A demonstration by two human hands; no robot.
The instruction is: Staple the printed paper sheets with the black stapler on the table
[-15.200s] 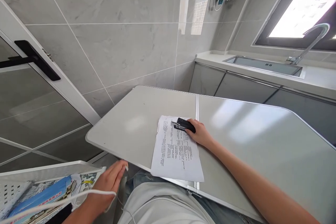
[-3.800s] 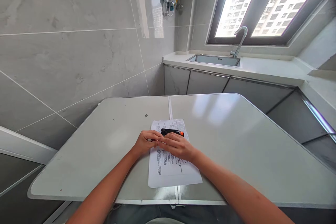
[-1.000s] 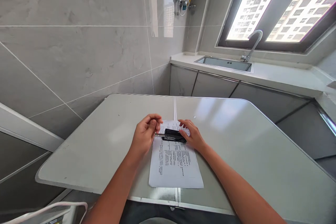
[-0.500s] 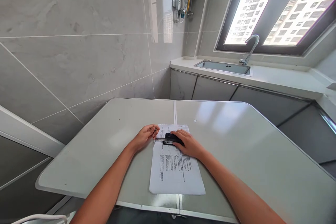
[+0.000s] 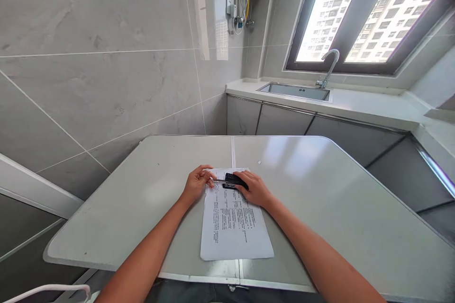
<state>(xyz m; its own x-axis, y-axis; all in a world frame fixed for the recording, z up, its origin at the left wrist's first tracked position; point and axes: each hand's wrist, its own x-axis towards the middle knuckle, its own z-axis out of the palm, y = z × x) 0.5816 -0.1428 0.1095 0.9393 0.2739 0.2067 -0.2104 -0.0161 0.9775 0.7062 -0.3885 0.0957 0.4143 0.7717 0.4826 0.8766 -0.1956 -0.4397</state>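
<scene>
A black stapler [image 5: 234, 180] lies over the upper part of a printed sheet of paper [image 5: 234, 241], with a thin metal rail [image 5: 219, 181] sticking out of its left end. My right hand [image 5: 256, 188] is wrapped over the stapler's right end, holding it down on the sheet. At the left tip of the rail is my left hand [image 5: 198, 183], its fingers curled and thumb close to the fingertips. Whatever may be between those fingers is too small to make out. The paper lies flat, its printed lines running sideways to me.
The pale folding table [image 5: 305, 218] has a seam down its middle. A small white scrap [image 5: 259, 162] lies beyond my right hand. Behind stand a counter with a sink [image 5: 295, 91] and faucet [image 5: 330, 67]. A white cable [image 5: 53, 288] shows at lower left.
My left fingers have come down to the rail's tip and loosened slightly. My right hand and the stapler have shifted slightly up the page. The camera view has turned a little.
</scene>
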